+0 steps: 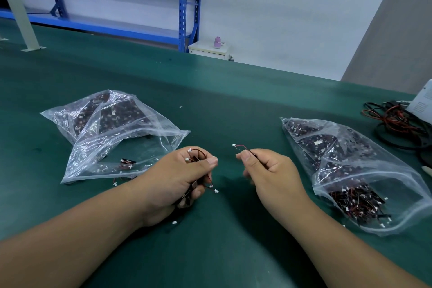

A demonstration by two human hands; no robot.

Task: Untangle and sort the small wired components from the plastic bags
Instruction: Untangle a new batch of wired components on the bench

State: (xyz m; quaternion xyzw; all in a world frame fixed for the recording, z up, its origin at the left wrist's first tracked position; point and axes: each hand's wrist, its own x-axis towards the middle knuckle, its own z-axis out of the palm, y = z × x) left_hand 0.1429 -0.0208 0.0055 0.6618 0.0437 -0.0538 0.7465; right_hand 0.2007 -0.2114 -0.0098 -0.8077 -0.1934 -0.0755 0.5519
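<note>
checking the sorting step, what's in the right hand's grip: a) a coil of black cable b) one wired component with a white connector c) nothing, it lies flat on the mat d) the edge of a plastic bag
b: the right hand pinches a single wired component between thumb and forefinger, with its white connector end sticking out past the thumb.

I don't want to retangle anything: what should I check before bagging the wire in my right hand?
1. Is the wire free of the bunch: ok, apart.
2. Grip of right hand on wire: ok, pinched.
3. Grip of left hand on bunch: ok, ends dangle.
4. Mouth of right bag open: ok, it seems.
5. No strays on mat: not ok, loose piece by left bag.
</note>
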